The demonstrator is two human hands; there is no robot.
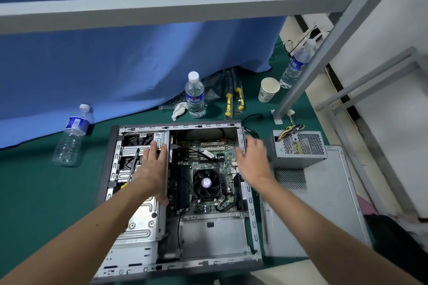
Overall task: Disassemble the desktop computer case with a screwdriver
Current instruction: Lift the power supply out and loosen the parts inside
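1. head view: both forearms reach from the near edge over the open computer case [251, 215], which lies flat on the green mat.
2. left hand [154, 169]: fingers straight, slightly spread, palm down on the drive cage left of the motherboard [208, 164].
3. right hand [251, 159]: blurred, fingers extended, at the case's right wall; contact unclear.
4. screwdriver [132, 169]: lies on the cage just left of the left hand, long axis running away from the camera, yellow handle nearest; left hand is nearer.
5. removed power supply [301, 148] and side panel [324, 203] sit right of the case.
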